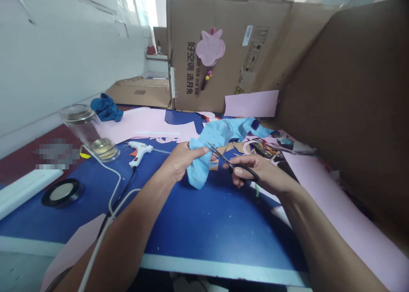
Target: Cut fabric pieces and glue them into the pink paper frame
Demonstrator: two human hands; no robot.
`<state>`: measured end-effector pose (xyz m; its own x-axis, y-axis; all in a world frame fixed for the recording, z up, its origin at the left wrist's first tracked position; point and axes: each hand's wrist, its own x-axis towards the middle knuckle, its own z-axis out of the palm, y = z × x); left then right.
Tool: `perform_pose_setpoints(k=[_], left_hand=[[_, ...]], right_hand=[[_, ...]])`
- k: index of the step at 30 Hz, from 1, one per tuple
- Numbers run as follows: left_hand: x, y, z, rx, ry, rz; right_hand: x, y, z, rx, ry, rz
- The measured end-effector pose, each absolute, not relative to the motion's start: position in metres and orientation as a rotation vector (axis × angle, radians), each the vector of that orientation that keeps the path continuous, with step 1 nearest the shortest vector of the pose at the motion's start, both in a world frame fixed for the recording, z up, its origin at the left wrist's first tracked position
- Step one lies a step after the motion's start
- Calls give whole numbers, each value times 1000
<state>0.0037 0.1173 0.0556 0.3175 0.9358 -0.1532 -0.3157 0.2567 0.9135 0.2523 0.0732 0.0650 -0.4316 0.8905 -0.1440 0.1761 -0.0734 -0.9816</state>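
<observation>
My left hand point(182, 162) grips a crumpled piece of light blue fabric point(200, 170), whose far end trails across the table toward the back. My right hand point(258, 173) holds a pair of scissors point(225, 159) with black handles. The steel blades point left, and their tips reach the fabric just beside my left fingers. Part of the black handle is hidden by my right fingers. Both hands are above a blue tabletop point(204, 228).
To the left stand a hot glue gun point(137, 151), a clear glass tumbler point(91, 132), a dark blue cloth point(106, 108) and a black tape roll point(62, 193). Pink paper sheets point(351, 224) and scraps cover the right side. Cardboard walls point(345, 92) rise behind and to the right.
</observation>
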Motion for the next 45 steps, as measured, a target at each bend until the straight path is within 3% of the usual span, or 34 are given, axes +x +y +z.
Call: perform_pose_setpoints(k=[45], left_hand=[[4,118,54,924,808,985]], right_hand=[[250,75,60,-1180,-1617,1548]])
